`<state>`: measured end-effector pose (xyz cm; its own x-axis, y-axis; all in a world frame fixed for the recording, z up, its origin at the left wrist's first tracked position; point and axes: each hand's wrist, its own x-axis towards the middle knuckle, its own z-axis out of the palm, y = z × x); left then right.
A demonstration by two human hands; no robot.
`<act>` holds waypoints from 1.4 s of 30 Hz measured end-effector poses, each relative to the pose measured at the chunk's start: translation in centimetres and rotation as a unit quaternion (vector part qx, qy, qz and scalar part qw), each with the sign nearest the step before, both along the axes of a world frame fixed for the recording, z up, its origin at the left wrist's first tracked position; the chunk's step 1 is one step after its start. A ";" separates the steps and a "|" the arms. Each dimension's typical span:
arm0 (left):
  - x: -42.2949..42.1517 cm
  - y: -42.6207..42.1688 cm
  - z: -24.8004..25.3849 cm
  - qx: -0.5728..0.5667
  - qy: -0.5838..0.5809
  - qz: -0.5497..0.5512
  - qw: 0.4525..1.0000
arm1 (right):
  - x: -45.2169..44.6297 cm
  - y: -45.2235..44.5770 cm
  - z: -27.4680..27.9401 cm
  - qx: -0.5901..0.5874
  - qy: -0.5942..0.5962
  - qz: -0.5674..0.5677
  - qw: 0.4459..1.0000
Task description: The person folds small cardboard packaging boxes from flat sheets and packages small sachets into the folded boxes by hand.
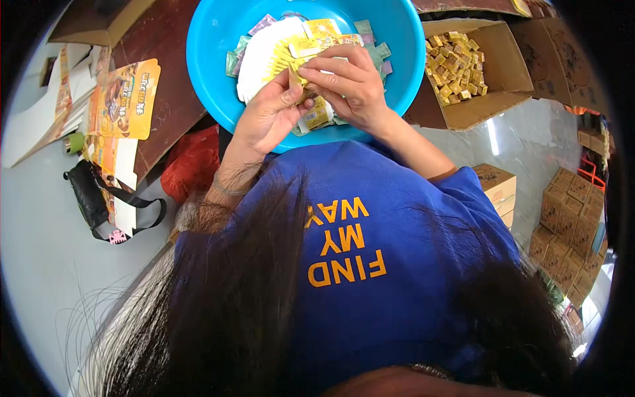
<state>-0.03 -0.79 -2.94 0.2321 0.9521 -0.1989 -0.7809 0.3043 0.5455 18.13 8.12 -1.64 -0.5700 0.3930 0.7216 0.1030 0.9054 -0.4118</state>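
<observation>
Over a blue basin, my left hand pinches a small yellow carton between thumb and fingers. My right hand meets it from the other side, its fingertips closed on the same carton, which is partly hidden by the fingers. Beneath the hands, a fanned pile of flat white and yellow cartons lies in the basin. Small purple packets and green packets show around the pile's edges. Another yellow and white carton is below my fingers, near the basin's close side.
At right, an open cardboard box holds many small yellow boxes. Brown cartons are stacked on the floor beyond. On the left are printed orange card sheets, a black pouch with a strap, and a red bag.
</observation>
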 end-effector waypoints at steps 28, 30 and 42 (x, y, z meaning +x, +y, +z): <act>-0.9 0.4 0.6 0.064 0.339 0.033 0.938 | 4.2 7.7 -2.6 -0.106 -0.338 -0.236 0.905; 0.5 0.2 0.4 0.038 0.320 0.015 0.947 | 3.8 8.2 -3.9 -0.087 -0.477 -0.272 0.831; 1.1 1.2 0.8 0.063 0.462 0.033 0.884 | 2.7 2.7 2.3 -0.382 0.059 0.103 0.916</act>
